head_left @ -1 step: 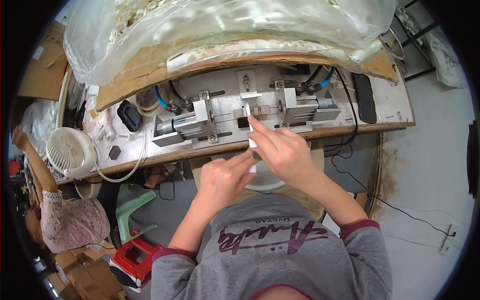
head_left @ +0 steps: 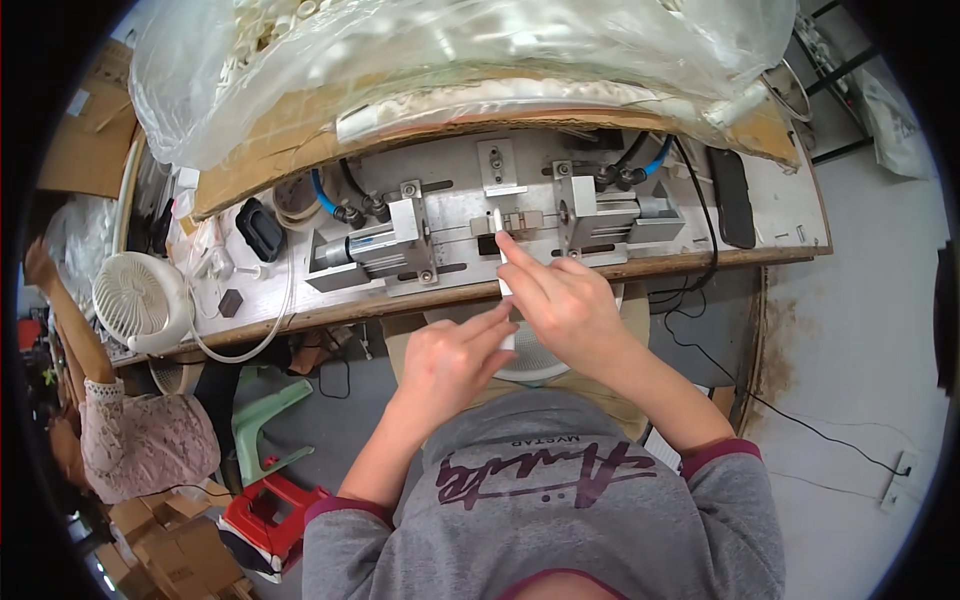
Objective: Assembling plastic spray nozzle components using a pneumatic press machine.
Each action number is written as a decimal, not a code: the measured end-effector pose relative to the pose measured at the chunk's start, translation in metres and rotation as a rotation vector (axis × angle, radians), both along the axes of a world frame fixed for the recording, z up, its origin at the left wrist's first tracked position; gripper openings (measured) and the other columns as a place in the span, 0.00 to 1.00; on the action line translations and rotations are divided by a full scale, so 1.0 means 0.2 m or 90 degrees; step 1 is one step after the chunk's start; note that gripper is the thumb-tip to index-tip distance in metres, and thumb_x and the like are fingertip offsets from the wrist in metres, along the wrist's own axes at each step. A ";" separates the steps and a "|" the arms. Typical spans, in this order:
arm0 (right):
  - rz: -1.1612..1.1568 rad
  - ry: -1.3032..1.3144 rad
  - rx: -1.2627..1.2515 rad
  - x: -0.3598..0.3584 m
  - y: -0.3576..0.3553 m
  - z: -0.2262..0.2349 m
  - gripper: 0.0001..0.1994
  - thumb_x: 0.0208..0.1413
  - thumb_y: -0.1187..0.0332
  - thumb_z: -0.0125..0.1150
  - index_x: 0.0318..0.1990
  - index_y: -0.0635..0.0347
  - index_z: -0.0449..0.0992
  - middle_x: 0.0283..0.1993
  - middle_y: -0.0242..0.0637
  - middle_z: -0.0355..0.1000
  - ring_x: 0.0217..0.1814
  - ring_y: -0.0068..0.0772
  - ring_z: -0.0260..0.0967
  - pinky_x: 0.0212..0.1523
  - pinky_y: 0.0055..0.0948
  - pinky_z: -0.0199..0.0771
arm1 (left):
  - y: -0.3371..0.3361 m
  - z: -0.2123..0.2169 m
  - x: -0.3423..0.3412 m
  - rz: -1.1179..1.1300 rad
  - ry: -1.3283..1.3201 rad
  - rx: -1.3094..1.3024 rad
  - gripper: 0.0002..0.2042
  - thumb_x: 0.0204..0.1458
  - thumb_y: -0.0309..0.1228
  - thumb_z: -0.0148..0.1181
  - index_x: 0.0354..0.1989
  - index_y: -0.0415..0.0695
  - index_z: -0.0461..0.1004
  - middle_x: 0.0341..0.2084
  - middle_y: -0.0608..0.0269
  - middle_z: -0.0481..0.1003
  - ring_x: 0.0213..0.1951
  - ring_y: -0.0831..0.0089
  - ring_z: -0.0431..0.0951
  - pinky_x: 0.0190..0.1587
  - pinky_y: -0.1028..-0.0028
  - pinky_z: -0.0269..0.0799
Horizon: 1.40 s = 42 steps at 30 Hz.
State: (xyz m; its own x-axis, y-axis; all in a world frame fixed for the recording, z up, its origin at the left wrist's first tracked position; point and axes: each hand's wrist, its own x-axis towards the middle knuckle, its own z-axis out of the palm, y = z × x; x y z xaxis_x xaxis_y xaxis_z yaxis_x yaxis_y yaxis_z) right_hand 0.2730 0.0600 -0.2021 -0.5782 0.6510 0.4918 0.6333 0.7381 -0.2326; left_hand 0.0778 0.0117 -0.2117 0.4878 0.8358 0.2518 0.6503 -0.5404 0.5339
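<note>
White strip (head_left: 503, 262) pinched between both hands (head_left: 505, 325)

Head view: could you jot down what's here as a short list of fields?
Place: workbench with a metal clamping machine
Right hand: holds a thin white stick, tip at the machine's middle
Left hand: just below the right hand, fingers reaching toward the stick's lower end
Nearby: white fan, clear plastic bag, red stool

Two metal clamp blocks, left (head_left: 380, 250) and right (head_left: 610, 215), flank a narrow gap where the right hand (head_left: 565, 300) reaches in. A bulging plastic bag (head_left: 450, 50) crowds the back of the desk (head_left: 790, 235), while its front edge stays open.
</note>
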 end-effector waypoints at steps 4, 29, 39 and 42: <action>-0.011 -0.051 0.027 -0.06 0.04 -0.04 0.13 0.41 0.71 0.62 0.37 0.64 0.75 0.56 0.53 0.76 0.19 0.22 0.69 0.27 0.22 0.66 | -0.03 0.00 0.01 -0.002 -0.020 -0.024 0.15 0.42 0.33 0.73 0.40 0.44 0.81 0.44 0.64 0.82 0.25 0.68 0.80 0.29 0.71 0.75; 0.156 0.073 -0.199 -0.01 -0.06 0.05 0.12 0.47 0.70 0.69 0.40 0.60 0.77 0.55 0.38 0.76 0.48 0.41 0.77 0.46 0.36 0.79 | 1.09 1.20 -0.59 0.373 0.088 0.451 0.11 0.50 0.28 0.62 0.41 0.41 0.83 0.34 0.47 0.81 0.37 0.52 0.82 0.43 0.61 0.76; 0.134 -0.106 -0.336 0.12 -0.21 -0.50 0.14 0.46 0.69 0.70 0.41 0.60 0.76 0.45 0.37 0.77 0.46 0.43 0.75 0.46 0.40 0.76 | 0.79 0.85 -0.52 0.204 0.188 0.526 0.07 0.56 0.35 0.64 0.37 0.48 0.83 0.25 0.62 0.76 0.27 0.62 0.78 0.30 0.66 0.71; 0.163 -0.031 -0.238 0.06 -0.22 -0.33 0.14 0.48 0.69 0.70 0.43 0.60 0.77 0.45 0.37 0.78 0.46 0.42 0.75 0.46 0.40 0.75 | 0.76 0.86 -0.56 0.245 0.165 0.552 0.07 0.56 0.35 0.64 0.36 0.47 0.82 0.27 0.65 0.77 0.25 0.63 0.78 0.29 0.68 0.71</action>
State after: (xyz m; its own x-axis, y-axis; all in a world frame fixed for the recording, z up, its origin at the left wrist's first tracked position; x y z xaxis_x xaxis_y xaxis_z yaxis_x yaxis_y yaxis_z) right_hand 0.2852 0.0166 -0.2685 -0.7607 0.6114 0.2182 0.4579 0.7436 -0.4871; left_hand -0.0351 0.1641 -0.0398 0.3479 0.5254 0.7765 0.9050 -0.4044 -0.1319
